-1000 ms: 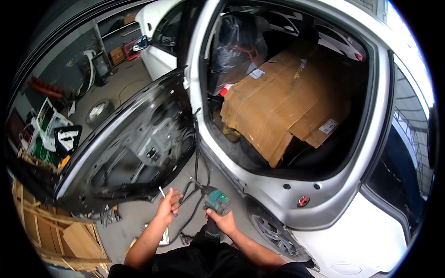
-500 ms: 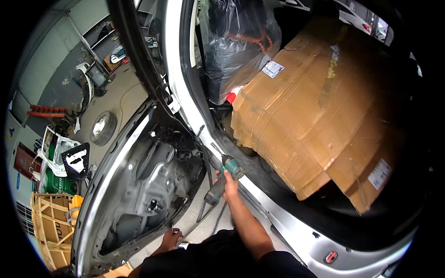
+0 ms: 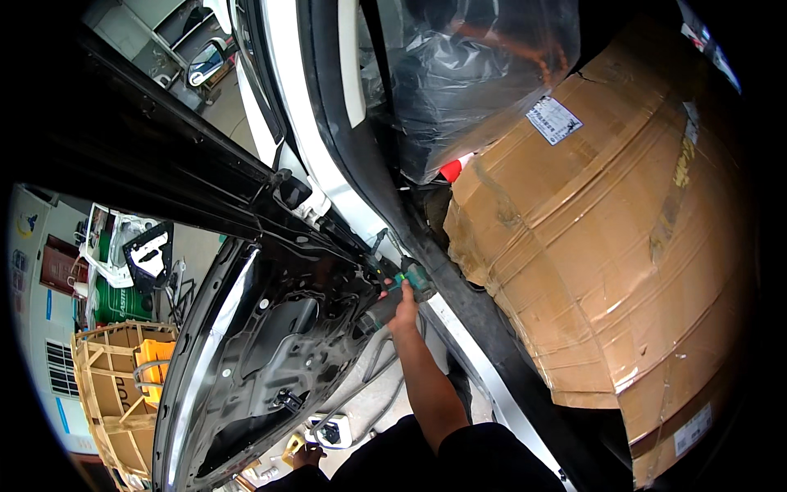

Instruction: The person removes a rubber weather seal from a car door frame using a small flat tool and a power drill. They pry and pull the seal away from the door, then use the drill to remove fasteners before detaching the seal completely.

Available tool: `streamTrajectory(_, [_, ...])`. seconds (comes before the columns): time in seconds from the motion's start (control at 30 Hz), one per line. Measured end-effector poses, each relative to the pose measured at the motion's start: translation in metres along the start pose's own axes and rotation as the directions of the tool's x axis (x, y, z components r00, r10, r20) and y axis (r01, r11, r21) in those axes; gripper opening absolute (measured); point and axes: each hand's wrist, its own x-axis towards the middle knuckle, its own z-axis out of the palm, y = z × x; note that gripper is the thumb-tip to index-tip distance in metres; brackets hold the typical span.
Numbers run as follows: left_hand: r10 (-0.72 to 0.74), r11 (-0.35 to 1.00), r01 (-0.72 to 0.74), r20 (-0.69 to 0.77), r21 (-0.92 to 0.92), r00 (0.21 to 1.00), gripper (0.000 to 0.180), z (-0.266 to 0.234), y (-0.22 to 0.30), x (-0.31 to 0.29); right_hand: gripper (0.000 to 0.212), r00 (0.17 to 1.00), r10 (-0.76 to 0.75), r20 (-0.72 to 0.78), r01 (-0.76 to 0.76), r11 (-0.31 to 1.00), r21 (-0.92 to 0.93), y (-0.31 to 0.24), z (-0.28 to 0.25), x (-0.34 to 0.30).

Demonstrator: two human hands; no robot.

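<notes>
My right hand (image 3: 403,310) is wrapped round the grip of a green and black cordless impact driver (image 3: 416,277). The driver's nose points up at the hinge-side gap between the open car door (image 3: 270,336) and the silver door sill (image 3: 471,344); whether its bit touches anything is hard to see. The door has no inner trim, so its dark metal panel is bare. Low down by the door's bottom edge, my left hand (image 3: 308,456) has its fingers curled together. What they hold, if anything, is too small to make out.
A big taped cardboard box (image 3: 574,271) fills the car's interior, beside a plastic-wrapped seat (image 3: 484,82). Hoses or cables (image 3: 369,373) run across the floor under the door. Beyond the door stand a wooden crate (image 3: 106,394), a yellow case (image 3: 154,369) and a green drum (image 3: 123,303).
My view has shifted closer to the door hinge. The driver, still in my right hand, is nearer the gap between door and body. My left hand stays low by the door.
</notes>
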Motion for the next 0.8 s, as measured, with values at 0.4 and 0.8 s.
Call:
streamTrajectory(0.4, [0.032, 0.999, -0.033, 0.149, 0.004, 0.988, 0.032, 0.013, 0.05, -0.008, 0.032, 0.988, 0.154, 0.027, -0.157, 0.977, 0.146, -0.004, -0.005, 0.001])
streamTrajectory(0.8, [0.16, 0.975, -0.152, -0.04, 0.161, 0.986, 0.03, 0.017, 0.075, 0.005, 0.024, 0.998, -0.064, -0.018, 0.061, 0.985, -0.161, -0.001, -0.006, 0.005])
